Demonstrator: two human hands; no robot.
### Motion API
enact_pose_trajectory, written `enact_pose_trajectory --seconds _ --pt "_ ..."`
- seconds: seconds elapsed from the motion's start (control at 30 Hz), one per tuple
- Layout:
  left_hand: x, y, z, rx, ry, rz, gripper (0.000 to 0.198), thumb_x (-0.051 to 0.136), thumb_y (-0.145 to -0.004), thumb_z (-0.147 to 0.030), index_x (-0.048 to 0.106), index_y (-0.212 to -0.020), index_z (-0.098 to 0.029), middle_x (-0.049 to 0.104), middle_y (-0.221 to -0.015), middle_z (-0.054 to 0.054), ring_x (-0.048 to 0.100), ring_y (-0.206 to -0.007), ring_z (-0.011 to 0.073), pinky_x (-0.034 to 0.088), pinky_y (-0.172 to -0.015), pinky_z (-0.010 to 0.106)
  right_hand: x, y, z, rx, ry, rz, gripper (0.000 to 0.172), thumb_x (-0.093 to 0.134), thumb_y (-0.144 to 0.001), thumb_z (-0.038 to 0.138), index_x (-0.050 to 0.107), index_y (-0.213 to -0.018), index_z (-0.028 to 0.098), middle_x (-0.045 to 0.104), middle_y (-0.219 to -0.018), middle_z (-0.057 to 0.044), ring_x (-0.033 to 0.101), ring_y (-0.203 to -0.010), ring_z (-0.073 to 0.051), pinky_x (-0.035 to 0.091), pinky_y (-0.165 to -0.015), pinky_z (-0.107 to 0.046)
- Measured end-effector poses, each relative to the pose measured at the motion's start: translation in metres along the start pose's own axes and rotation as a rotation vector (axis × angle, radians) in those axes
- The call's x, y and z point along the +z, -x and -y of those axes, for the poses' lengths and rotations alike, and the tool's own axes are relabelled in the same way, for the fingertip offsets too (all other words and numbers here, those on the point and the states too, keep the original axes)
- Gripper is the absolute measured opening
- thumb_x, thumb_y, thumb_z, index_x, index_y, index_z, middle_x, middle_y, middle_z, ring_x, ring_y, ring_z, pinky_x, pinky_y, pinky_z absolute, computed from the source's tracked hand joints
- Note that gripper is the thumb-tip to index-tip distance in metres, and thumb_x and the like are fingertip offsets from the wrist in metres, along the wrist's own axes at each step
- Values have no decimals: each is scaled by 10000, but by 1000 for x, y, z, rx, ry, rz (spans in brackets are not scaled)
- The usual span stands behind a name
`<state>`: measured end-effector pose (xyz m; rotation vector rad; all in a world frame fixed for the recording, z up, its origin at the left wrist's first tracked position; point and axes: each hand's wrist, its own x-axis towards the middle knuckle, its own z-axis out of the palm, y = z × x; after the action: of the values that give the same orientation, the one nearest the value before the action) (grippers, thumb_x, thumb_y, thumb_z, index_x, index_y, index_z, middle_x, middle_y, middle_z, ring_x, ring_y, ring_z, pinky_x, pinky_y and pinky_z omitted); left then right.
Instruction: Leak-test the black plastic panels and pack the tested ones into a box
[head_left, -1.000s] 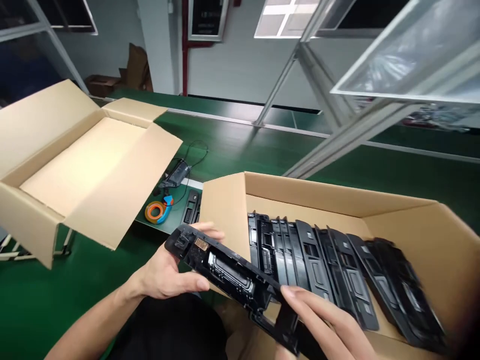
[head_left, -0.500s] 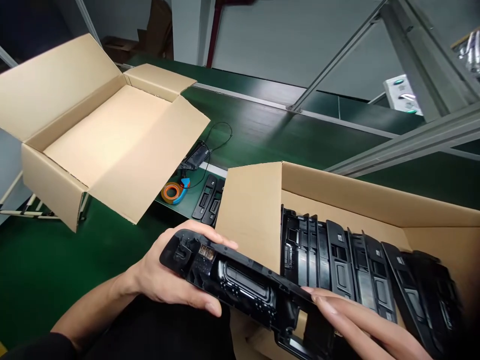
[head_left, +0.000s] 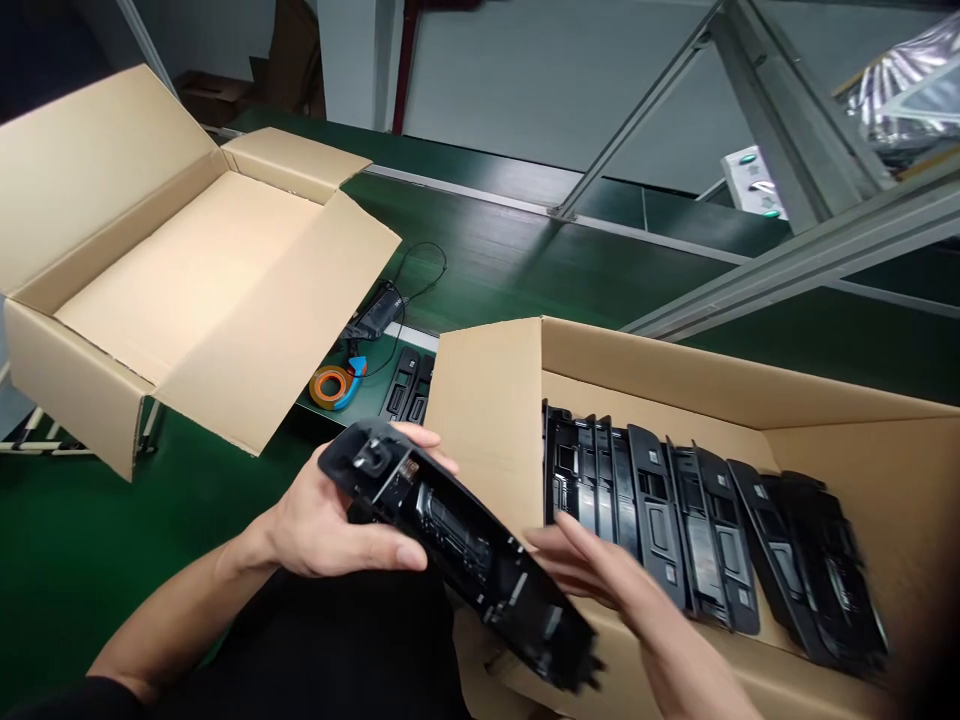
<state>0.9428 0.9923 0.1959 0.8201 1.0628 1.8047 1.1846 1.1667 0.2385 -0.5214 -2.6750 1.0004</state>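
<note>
A long black plastic panel [head_left: 472, 560], its hollow inner side facing up, is tilted down to the right in front of me. My left hand [head_left: 345, 520] grips its upper left end, with the thumb along the near edge. My right hand [head_left: 607, 580] is beside the panel's far edge, fingers stretched out and slightly smeared by motion; it holds nothing. Just beyond it stands an open cardboard box [head_left: 810, 390] with a row of similar black panels [head_left: 660, 520] packed on edge.
Another open cardboard box [head_left: 202, 260], lined with flat cardboard, stands at the left. Between the boxes, a tape roll [head_left: 330, 386], a dark cabled device [head_left: 379, 310] and more black panels [head_left: 405, 385] lie on the green surface. A metal frame [head_left: 780, 270] crosses the right side.
My right hand has let go of the panel's lower end and moved left with fingers extended. The panel has turned and tilts more steeply in my left hand. The view has shifted slightly right.
</note>
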Motion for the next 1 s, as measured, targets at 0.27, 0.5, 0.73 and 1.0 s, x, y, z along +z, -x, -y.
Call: enact_pose_trajectory --seconds 0.27,0.5,0.73,1.0 --pt "18 -33 -3 -59 -273 35 627 725 -990 -557 630 -1529 -252 628 -1584 119 574 -1465 313 429 -1256 422 55 -51 33 383 -761 -183 457 935 -760 477 724 -1092 244 806 -1035 -72 789 -914 -283 685 -792 -404" --pt "14 -3 -4 -504 7 226 513 681 -1008 -581 755 -1316 -177 805 -1133 118 796 -875 221 650 -839 356 75 -49 38 536 -967 -614 444 836 -853 658 636 -873 263 637 -733 6 645 -623 -207 606 -601 -375" --pt "17 3 -29 -614 75 105 538 649 -1006 -613 681 -780 -126 703 -612 55 682 -460 161 513 -449 208 80 -41 35 556 -937 -579 542 487 -1026 733 709 -1145 253 736 -823 -59 767 -762 -305 668 -801 -531" --pt "15 3 -35 -668 160 89 584 635 -997 -632 672 -721 -119 707 -568 83 632 -383 149 495 -432 211 82 -31 28 451 -800 -371 862 124 -1020 813 727 -1306 267 753 -786 -123 804 -854 -384 647 -891 -614"
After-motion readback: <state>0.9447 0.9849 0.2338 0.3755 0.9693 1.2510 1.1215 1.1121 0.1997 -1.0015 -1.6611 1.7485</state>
